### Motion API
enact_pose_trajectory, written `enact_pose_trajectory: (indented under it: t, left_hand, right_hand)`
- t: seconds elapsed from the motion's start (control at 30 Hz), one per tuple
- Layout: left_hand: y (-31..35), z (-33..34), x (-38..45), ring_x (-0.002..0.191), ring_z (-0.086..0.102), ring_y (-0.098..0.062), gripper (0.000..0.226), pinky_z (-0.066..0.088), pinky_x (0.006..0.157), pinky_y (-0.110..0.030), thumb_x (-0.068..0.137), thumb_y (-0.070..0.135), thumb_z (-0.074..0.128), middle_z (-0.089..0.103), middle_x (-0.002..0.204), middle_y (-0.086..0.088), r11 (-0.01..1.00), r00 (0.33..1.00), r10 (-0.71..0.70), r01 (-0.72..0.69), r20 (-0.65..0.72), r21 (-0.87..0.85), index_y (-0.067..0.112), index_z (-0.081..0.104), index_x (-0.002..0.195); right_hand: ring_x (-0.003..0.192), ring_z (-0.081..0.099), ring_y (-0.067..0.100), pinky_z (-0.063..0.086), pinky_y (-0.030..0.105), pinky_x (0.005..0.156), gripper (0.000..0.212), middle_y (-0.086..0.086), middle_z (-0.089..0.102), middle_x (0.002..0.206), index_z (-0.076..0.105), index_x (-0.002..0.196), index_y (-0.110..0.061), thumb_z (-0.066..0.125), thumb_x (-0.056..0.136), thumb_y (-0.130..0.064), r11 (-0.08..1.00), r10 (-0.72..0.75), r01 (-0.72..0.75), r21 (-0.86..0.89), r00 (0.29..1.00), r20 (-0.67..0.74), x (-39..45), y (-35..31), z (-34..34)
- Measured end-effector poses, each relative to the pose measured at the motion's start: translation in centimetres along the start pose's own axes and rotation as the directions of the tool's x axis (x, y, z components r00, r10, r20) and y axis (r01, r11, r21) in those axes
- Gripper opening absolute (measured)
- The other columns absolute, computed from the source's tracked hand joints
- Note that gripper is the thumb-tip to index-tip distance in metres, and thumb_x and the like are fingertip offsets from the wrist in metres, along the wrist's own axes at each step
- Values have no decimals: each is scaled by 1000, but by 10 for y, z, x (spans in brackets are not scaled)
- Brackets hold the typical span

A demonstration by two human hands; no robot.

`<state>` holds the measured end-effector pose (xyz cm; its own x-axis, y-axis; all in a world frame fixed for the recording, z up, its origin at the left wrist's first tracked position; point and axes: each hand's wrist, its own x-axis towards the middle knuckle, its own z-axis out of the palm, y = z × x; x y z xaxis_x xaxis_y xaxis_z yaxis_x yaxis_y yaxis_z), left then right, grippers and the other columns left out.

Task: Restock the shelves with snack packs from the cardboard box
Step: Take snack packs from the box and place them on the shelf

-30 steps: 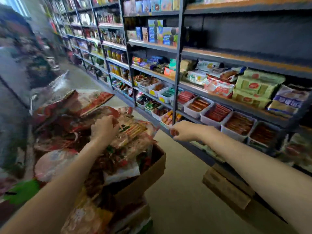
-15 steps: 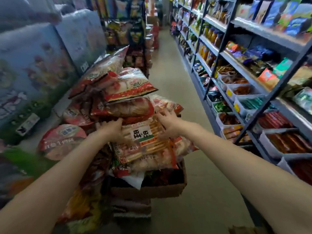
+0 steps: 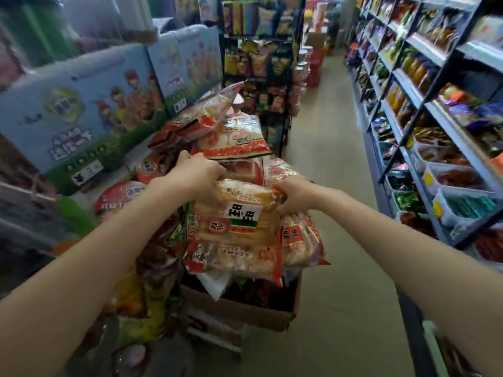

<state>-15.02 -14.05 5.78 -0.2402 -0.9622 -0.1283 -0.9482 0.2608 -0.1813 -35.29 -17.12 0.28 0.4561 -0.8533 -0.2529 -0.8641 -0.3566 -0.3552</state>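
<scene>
Both hands now gripping 1 cracker pack (image 3: 239, 219) above the cardboard box (image 3: 245, 308), left hand (image 3: 201, 176) fingers clamped on its top edge, right hand (image 3: 295, 194) newly closed on its right corner, shelves (image 3: 424, 110) alongside.

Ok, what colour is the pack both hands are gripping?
Golden-tan crackers behind clear film, red edges, a white-and-green label: the snack pack, head view.

Two hands, left (image 3: 200, 175) and right (image 3: 295, 195), are showing, with one cardboard box (image 3: 245, 308) and two blue printed cartons (image 3: 81, 110) standing by.
</scene>
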Motion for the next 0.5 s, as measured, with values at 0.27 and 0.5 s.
enact_pose_trajectory:
  t: [0.27,0.5]
  left_hand:
    - [59,-73,40,107,39,-18,55,31,87,-35,71,49,72,54,113,5,967,964,244,-250,-102,-43,31,57,121]
    - [121,-110,84,127,40,-26,64,35,104,-37,85,34,63,44,139,-7,643,877,88,-412,-472,-646,16,36,139]
  right_hand:
    - [86,53,15,42,22,65,24,-3,55,96,54,96,-20,69,81,-33,986,129,-119,118,988,-84,-60,28,-65]
    - [104,58,12,41,33,102,48,-7,62,110,58,107,-25,77,67,-43,651,442,-163,742,876,-195,-168,106,-92]
